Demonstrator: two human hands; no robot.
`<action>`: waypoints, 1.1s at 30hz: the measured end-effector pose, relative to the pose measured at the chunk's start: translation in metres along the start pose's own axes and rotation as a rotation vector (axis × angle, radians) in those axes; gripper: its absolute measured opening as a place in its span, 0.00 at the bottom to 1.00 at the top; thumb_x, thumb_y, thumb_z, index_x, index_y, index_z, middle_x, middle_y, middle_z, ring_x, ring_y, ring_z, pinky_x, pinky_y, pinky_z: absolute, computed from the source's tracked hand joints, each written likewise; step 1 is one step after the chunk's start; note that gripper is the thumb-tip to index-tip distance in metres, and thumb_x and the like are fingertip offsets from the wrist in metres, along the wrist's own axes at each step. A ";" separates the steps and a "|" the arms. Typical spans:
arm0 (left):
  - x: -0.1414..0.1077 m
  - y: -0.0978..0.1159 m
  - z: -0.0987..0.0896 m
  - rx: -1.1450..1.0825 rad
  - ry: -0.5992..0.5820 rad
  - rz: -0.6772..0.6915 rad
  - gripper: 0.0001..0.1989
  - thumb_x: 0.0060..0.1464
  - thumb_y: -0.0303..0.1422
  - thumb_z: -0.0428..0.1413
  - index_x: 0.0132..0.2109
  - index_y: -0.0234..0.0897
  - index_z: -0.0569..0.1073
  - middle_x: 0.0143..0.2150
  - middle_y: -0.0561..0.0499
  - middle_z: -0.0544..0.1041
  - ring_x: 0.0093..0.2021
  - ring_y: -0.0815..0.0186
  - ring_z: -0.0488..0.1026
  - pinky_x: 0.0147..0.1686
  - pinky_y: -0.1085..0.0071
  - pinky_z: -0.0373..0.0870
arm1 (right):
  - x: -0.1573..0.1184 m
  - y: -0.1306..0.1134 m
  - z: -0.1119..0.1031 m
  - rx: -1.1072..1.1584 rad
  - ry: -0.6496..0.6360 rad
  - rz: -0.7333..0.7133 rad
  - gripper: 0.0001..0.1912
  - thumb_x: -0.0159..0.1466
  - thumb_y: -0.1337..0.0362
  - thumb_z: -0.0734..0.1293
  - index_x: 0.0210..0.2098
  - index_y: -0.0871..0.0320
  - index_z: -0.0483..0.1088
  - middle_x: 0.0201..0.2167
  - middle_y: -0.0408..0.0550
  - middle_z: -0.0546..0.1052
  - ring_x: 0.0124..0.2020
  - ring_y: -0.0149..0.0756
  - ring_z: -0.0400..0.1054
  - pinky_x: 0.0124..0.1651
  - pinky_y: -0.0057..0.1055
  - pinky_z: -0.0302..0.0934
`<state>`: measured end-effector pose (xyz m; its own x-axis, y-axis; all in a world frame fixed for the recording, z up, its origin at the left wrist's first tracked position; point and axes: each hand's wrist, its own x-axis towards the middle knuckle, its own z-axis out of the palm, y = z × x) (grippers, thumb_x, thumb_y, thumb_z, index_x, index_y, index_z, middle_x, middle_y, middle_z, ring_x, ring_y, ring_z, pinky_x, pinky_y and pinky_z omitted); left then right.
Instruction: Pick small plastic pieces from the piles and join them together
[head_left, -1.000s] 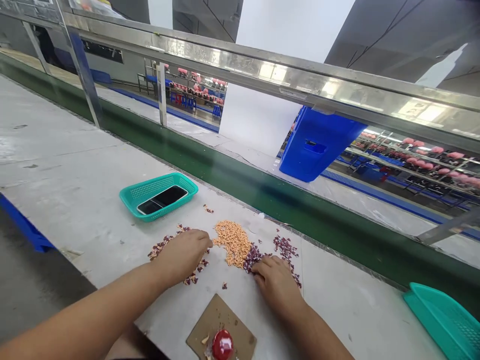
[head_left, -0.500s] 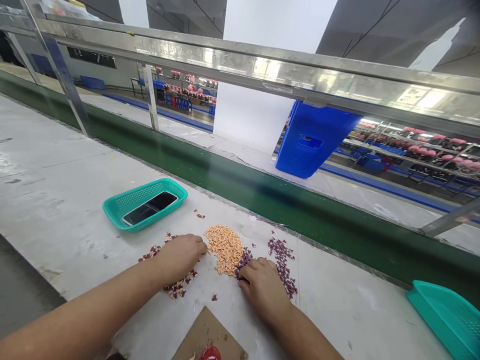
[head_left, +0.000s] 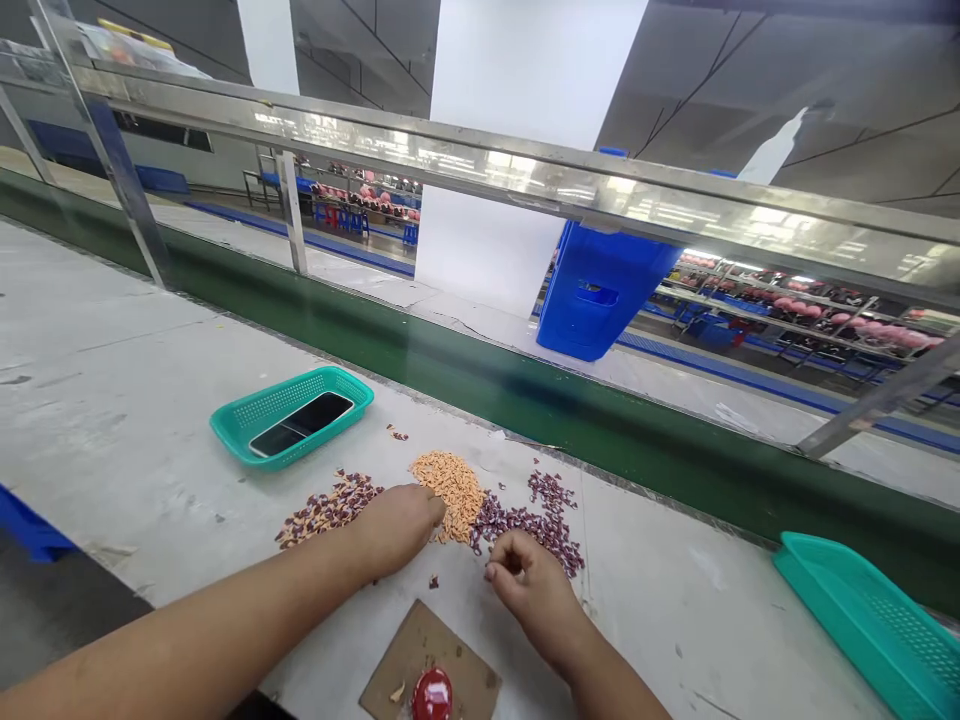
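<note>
Well left of the orange heap, on the pale surface [head_left: 90, 450], a teal mesh basket [head_left: 225, 425] with a dark-screened phone [head_left: 300, 423] lying in it. Just left of the heap, a loose patch of maroon-and-tan pieces [head_left: 328, 510]. Then the left grip [head_left: 397, 530], low over the surface, fingers curled and tips at the heap's edge; loosely closed, any hold hidden, so no telling. Nearer the wearer than the heap, a cardboard square [head_left: 465, 650] under a glossy red round object [head_left: 432, 695]. Next, the orange heap [head_left: 448, 495] itself, small elongated pieces. Just right of it, a second maroon patch [head_left: 536, 525], with the right grip [head_left: 529, 585] above, thumb and forefinger pinched together, anything between them too small to tell. Well right, a teal tray [head_left: 862, 620]. For pieces this small, best a light fingertip pinch, wrists low, no sweeping across heaps. No brand, label or writing readable, phone included.
</note>
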<state>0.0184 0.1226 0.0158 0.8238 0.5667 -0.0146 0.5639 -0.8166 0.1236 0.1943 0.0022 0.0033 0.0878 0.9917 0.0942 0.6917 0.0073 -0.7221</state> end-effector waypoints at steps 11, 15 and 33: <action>-0.005 0.016 0.005 -0.014 0.015 -0.059 0.11 0.51 0.24 0.48 0.36 0.32 0.74 0.37 0.39 0.77 0.38 0.52 0.75 0.36 0.62 0.69 | -0.024 -0.017 0.014 0.880 0.069 0.181 0.11 0.51 0.60 0.73 0.28 0.59 0.70 0.22 0.40 0.72 0.29 0.32 0.66 0.35 0.28 0.56; -0.004 0.023 -0.003 -0.020 0.013 -0.053 0.12 0.49 0.22 0.48 0.36 0.29 0.75 0.36 0.36 0.77 0.38 0.50 0.75 0.36 0.60 0.69 | -0.035 -0.016 0.015 1.062 0.059 0.195 0.15 0.49 0.57 0.74 0.30 0.60 0.72 0.23 0.42 0.74 0.27 0.30 0.65 0.34 0.27 0.55; -0.114 0.075 0.008 -1.015 0.163 -0.071 0.06 0.48 0.25 0.52 0.32 0.37 0.73 0.32 0.52 0.76 0.34 0.66 0.71 0.36 0.73 0.65 | -0.083 -0.038 0.067 1.541 -0.190 0.051 0.11 0.48 0.62 0.77 0.27 0.59 0.75 0.19 0.43 0.77 0.22 0.26 0.68 0.33 0.26 0.58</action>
<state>-0.0327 -0.0047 0.0191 0.7300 0.6798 0.0714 0.2331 -0.3459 0.9089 0.1132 -0.0716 -0.0227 -0.0839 0.9952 0.0495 -0.6992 -0.0234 -0.7145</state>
